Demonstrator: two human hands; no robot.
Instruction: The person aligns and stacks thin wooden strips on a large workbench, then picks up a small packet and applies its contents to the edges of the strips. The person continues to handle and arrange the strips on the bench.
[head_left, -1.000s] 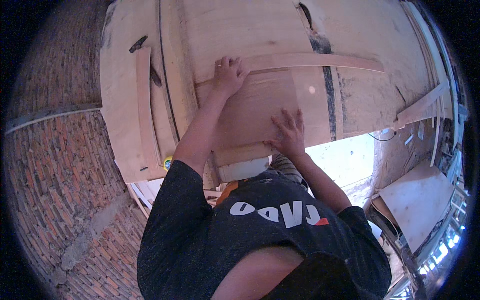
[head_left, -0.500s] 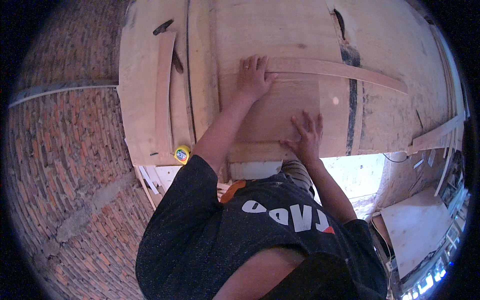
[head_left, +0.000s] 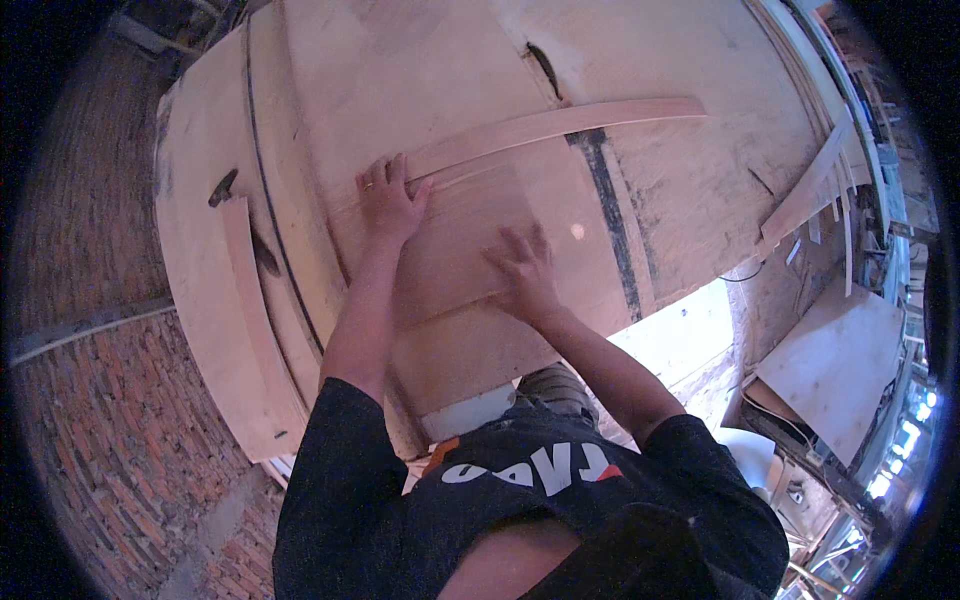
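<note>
My left hand lies flat, fingers stretched out, at the left end of a long thin wooden strip. Under it is a smooth, darker sheet of wood on the large pale wooden worktop. Over the nearer part of that sheet is my right hand, fingers spread and slightly blurred; whether it touches the wood I cannot tell. Neither hand grips anything. Left of my left arm, a hammer lies partly under another wooden strip.
A dark slot cuts the worktop beyond the strip. Narrow wood pieces lie at its right edge. A pale board leans beyond that edge at lower right. A brick wall stands on the left.
My view has turned, so the worktop and strip appear tilted. My right hand has moved farther up the sheet. My left hand stays by the strip's end. The yellow tape measure is out of sight.
</note>
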